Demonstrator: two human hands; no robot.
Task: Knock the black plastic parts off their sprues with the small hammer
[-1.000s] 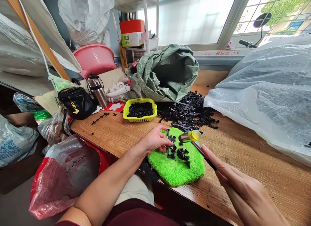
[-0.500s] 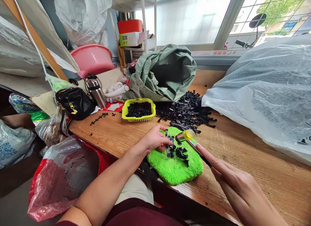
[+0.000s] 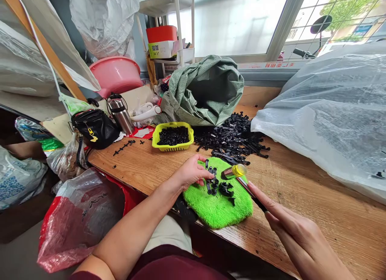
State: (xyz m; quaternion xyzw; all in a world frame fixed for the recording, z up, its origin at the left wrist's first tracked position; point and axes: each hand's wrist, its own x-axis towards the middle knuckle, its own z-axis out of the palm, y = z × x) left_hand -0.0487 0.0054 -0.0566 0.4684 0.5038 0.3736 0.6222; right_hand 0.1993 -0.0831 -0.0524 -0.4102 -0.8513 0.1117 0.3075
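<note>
My right hand (image 3: pixel 289 217) is wrapped round the dark handle of a small hammer (image 3: pixel 234 172), its index finger stretched along the shaft. The hammer's head has a metal end and a clear yellow end, and it hovers over a fluffy green cloth (image 3: pixel 218 215). On the cloth, my left hand (image 3: pixel 193 173) pinches a black plastic part (image 3: pixel 212 182) that has round ends and several branches. Its fingertips partly cover the part. Several loose black plastic pieces (image 3: pixel 225 189) lie just right of it, below the hammer head.
Behind the cloth stand a yellow basket (image 3: pixel 188 142) of small black pieces and a heap of black plastic parts (image 3: pixel 237 137). A green woven sack (image 3: pixel 181 97) gapes open at the back. A bulky clear plastic bag (image 3: pixel 325 111) sits right. A red-edged plastic bag (image 3: pixel 64 240) hangs left.
The hammer head has shifted slightly to the right and down, away from the left hand. My left hand keeps its place on the black plastic part.
</note>
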